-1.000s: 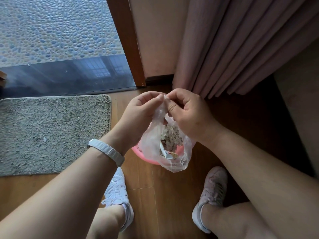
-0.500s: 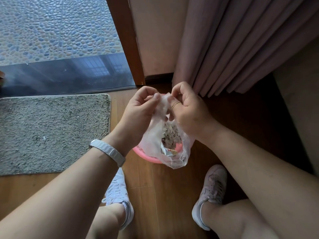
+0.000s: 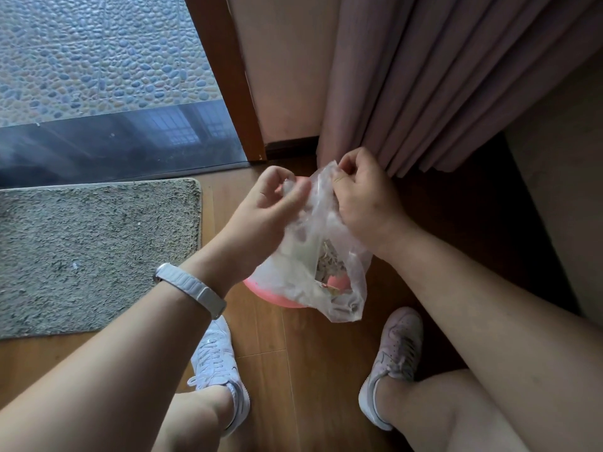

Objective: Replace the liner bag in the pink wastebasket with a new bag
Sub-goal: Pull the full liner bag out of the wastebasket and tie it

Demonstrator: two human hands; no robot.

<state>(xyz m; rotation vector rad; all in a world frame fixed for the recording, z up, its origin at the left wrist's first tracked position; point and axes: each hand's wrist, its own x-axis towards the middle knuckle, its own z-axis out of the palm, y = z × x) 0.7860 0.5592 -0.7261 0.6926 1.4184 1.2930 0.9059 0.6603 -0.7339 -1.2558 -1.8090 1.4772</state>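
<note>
Pinching the mouth of the liner bag (image 3: 313, 265), the left hand (image 3: 274, 203) and right hand (image 3: 362, 197) had drawn apart above the pink wastebasket (image 3: 277, 298) — probably knotting it shut.

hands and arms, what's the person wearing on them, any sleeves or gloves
No gloves, and no sleeves in view: both forearms are bare. The left hand has a white ribbed band at its wrist. The right hand seems to wear a thin ring.

wastebasket (image 3: 270, 296) mostly behind bag (image 3: 306, 256), mat (image 3: 98, 249) cropped
</note>
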